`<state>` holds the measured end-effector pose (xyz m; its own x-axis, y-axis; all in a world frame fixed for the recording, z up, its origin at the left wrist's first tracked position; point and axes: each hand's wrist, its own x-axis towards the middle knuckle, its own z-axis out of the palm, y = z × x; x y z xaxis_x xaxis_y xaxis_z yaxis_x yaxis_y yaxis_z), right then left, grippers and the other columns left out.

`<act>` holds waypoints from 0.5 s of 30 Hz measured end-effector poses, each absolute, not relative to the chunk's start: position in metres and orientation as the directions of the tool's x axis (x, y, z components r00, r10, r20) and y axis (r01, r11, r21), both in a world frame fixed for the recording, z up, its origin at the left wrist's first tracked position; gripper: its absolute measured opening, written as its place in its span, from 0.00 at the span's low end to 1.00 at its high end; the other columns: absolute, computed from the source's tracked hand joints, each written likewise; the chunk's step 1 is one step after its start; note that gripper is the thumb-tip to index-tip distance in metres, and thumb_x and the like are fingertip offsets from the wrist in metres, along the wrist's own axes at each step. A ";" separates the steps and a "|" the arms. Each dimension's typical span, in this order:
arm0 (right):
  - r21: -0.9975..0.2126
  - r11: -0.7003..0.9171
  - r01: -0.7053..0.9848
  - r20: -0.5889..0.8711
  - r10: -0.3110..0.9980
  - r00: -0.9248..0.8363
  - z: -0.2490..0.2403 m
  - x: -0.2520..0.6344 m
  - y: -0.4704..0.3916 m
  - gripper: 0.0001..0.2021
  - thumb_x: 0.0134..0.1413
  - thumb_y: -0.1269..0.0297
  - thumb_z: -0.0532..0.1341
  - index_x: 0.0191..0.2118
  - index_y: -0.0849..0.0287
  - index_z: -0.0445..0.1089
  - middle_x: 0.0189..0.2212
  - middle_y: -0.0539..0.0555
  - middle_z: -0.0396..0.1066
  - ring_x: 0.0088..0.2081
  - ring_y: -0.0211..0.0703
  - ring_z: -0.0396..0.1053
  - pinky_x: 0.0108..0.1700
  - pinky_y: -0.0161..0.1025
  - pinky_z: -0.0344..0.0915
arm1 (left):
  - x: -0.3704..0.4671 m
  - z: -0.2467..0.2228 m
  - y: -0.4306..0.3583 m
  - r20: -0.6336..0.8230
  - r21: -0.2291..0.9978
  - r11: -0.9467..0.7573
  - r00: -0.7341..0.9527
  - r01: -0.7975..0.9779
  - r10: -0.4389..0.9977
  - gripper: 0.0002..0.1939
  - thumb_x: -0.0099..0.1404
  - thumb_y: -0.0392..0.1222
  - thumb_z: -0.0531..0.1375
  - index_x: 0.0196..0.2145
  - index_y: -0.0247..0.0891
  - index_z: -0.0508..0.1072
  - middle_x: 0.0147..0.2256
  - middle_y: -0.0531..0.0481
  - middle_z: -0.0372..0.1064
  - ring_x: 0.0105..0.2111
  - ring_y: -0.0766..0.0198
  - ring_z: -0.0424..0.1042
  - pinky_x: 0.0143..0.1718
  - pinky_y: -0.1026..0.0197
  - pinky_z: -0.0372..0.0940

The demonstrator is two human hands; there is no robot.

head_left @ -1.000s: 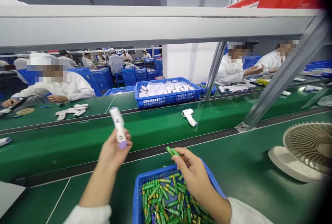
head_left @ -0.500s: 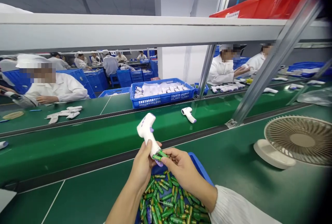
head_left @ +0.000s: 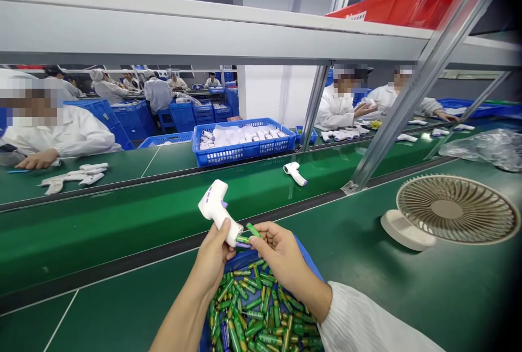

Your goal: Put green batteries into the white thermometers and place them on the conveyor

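My left hand is wrapped round the handle of a white infrared thermometer with purple buttons, held tilted with its head up and to the left. The handle's lower end faces right, with a purple flap partly showing below it. My right hand pinches a green battery at its fingertips, beside the handle's end. A second green battery lies between that end and my right fingers; how far it sits inside I cannot tell. Below both hands is a blue bin of loose green batteries.
Another thermometer lies on the green conveyor belt ahead. Beyond it stands a blue basket of thermometers. A fan is at right. A white shelf beam and slanted metal post cross in front. Co-workers sit opposite.
The view has shifted, and the thermometer tilts further left. My right hand has drawn slightly away from the handle's end, with one battery now angled upward in its fingers.
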<state>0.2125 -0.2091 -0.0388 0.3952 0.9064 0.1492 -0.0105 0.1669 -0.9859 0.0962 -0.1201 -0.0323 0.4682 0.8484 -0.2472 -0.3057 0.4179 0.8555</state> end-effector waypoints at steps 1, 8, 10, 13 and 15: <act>-0.986 0.168 -0.002 0.153 0.905 0.396 -0.039 0.213 -0.209 0.11 0.57 0.57 0.63 0.40 0.60 0.73 0.32 0.53 0.73 0.33 0.42 0.69 0.36 0.38 0.66 | 0.096 -0.032 -0.120 -0.249 0.850 0.426 0.475 -0.311 0.844 0.28 0.49 0.55 0.70 0.40 0.34 0.69 0.26 0.53 0.64 0.20 0.72 0.56 0.17 0.70 0.52; -0.984 0.167 0.064 0.178 0.908 0.380 -0.040 0.211 -0.212 0.11 0.57 0.57 0.63 0.40 0.58 0.67 0.25 0.48 0.68 0.27 0.38 0.65 0.30 0.34 0.62 | 0.094 -0.033 -0.119 -0.293 0.821 0.510 0.576 -0.258 0.763 0.20 0.52 0.49 0.70 0.34 0.32 0.69 0.23 0.53 0.62 0.19 0.72 0.59 0.18 0.69 0.58; -0.977 0.200 0.080 0.215 0.901 0.378 -0.041 0.210 -0.214 0.10 0.61 0.56 0.59 0.40 0.57 0.65 0.23 0.46 0.66 0.26 0.37 0.64 0.30 0.34 0.62 | 0.093 -0.031 -0.120 -0.328 0.787 0.570 0.623 -0.235 0.710 0.17 0.55 0.47 0.69 0.34 0.31 0.69 0.24 0.52 0.63 0.19 0.73 0.59 0.18 0.69 0.59; -0.937 0.276 0.215 0.344 0.843 0.415 -0.041 0.210 -0.217 0.09 0.66 0.58 0.54 0.41 0.57 0.66 0.29 0.50 0.69 0.32 0.40 0.67 0.34 0.36 0.64 | 0.090 -0.027 -0.120 -0.386 0.673 0.702 0.699 -0.232 0.601 0.13 0.62 0.44 0.63 0.37 0.29 0.70 0.27 0.48 0.65 0.19 0.74 0.59 0.17 0.72 0.58; -0.886 0.303 0.351 0.444 0.772 0.455 -0.041 0.211 -0.218 0.08 0.65 0.60 0.55 0.41 0.57 0.69 0.35 0.53 0.69 0.35 0.41 0.67 0.36 0.37 0.64 | 0.088 -0.025 -0.118 -0.414 0.592 0.770 0.730 -0.237 0.543 0.12 0.66 0.43 0.59 0.40 0.29 0.70 0.28 0.47 0.66 0.18 0.75 0.59 0.15 0.73 0.57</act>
